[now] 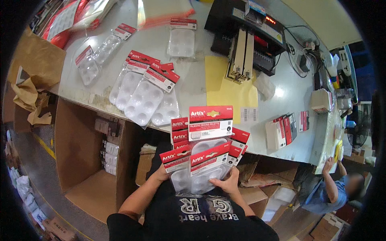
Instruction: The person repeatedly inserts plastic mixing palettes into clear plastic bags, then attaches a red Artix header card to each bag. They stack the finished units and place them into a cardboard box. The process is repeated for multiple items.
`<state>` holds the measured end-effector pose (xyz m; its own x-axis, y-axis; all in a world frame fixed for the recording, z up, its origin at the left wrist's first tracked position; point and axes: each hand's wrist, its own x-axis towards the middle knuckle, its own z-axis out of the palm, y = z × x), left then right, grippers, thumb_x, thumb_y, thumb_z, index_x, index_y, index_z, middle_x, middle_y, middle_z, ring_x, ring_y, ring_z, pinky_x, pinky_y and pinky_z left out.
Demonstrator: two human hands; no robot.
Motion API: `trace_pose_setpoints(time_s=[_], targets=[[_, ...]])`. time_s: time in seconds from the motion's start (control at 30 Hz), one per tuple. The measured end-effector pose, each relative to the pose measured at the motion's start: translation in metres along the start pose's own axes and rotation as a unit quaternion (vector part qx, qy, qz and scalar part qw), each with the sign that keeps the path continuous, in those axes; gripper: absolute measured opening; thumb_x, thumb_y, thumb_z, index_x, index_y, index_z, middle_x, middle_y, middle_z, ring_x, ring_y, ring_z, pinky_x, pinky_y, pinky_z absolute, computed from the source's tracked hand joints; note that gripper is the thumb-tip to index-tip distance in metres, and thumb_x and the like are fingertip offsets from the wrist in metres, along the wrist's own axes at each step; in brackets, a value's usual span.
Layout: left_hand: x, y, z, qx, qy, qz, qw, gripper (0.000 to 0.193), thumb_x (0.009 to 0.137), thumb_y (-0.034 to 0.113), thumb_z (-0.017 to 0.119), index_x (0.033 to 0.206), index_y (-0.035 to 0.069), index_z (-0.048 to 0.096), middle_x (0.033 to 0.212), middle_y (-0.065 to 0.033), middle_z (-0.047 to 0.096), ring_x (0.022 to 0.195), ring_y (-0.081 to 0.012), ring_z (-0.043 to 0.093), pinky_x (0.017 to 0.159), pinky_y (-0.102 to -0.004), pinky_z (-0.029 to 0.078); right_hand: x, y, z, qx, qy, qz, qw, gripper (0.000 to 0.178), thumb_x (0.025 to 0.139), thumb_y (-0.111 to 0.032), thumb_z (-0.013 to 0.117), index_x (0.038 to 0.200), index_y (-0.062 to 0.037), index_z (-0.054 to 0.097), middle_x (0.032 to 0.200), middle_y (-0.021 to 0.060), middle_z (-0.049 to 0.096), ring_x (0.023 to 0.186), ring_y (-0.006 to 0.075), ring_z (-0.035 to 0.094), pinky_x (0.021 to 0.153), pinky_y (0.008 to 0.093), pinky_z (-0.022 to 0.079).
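We hold a fanned bundle of packaged white palettes (202,183) before us at the near edge of the table (191,86), our right hand (227,182) closed on one side with its thumb pressed to the front. Our left hand (161,173) clasps the other side, its fingers apparently hidden behind the packs. More palette packs (143,100) lie overlapping on the table, left of a yellow sheet (217,92).

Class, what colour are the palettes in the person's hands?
White; the palettes show best in the head view.
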<state>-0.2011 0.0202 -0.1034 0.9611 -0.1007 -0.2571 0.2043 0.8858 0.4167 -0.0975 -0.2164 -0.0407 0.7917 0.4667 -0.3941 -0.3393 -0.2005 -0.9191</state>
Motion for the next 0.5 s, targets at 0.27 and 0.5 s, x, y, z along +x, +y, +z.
trace_pose_setpoints(time_s=[0.27, 0.5], targets=[[-0.007, 0.035, 0.069, 0.454, 0.068, -0.006, 0.888, 0.096, 0.048, 0.021, 0.095, 0.129, -0.001, 0.047, 0.127, -0.0126, 0.054, 0.117, -0.0205, 0.051, 0.101, -0.0366, 0.039, 0.003, -0.017, 0.008, -0.013, 0.003, 0.013, 1.0, 0.074, 0.061, -0.019, 0.088, 0.12, 0.0044, 0.05, 0.111, 0.0137, 0.061, 0.102, 0.0222, 0.06, 0.091, 0.0357, 0.048], [0.011, 0.015, 0.061, 0.37, 0.2, 0.034, 0.907, 0.084, 0.05, 0.011, 0.094, 0.121, 0.0, 0.051, 0.114, -0.0085, 0.062, 0.104, -0.0172, 0.058, 0.091, -0.034, 0.047, 0.012, -0.033, 0.005, -0.005, -0.016, 0.072, 0.997, 0.079, 0.055, -0.02, 0.092, 0.119, 0.0026, 0.051, 0.11, 0.0129, 0.063, 0.099, 0.0186, 0.061, 0.088, 0.0342, 0.049]])
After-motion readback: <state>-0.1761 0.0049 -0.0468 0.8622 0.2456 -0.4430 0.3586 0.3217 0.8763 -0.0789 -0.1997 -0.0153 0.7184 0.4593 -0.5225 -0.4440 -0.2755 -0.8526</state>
